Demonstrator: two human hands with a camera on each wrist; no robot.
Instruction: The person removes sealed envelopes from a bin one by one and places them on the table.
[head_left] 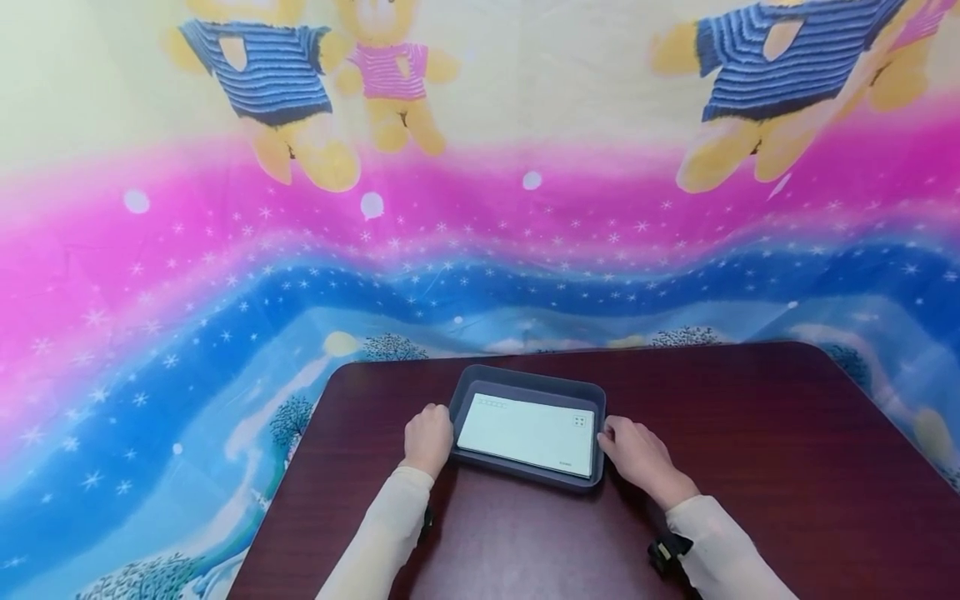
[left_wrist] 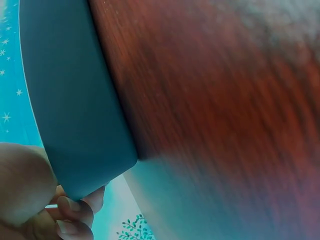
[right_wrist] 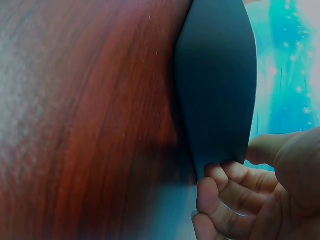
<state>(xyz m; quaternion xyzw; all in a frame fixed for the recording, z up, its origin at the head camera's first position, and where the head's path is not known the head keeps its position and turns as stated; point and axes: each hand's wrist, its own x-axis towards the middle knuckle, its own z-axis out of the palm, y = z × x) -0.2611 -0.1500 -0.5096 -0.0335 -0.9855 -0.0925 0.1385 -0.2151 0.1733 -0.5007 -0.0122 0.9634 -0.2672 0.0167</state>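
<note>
A dark grey rectangular tray (head_left: 528, 380) is at the table's far middle, with a stack of white envelopes (head_left: 525, 433) lying inside it. My left hand (head_left: 429, 438) grips the tray's left end. In the left wrist view its curled fingers (left_wrist: 75, 210) meet the corner of the tray's wall (left_wrist: 75, 100). At the opposite end, my right hand (head_left: 637, 450) holds the tray. The right wrist view shows the thumb near the rim and bent fingers (right_wrist: 217, 180) against the tray's outer wall (right_wrist: 215, 90). Whether the tray's base touches the table cannot be told.
Under the tray is a dark red-brown wooden table (head_left: 750, 417) with rounded far corners. Behind it hangs a colourful cloth (head_left: 525, 208) printed with bears and snowflakes. Dark bands (head_left: 667, 550) show at the cuffs of both pale sleeves.
</note>
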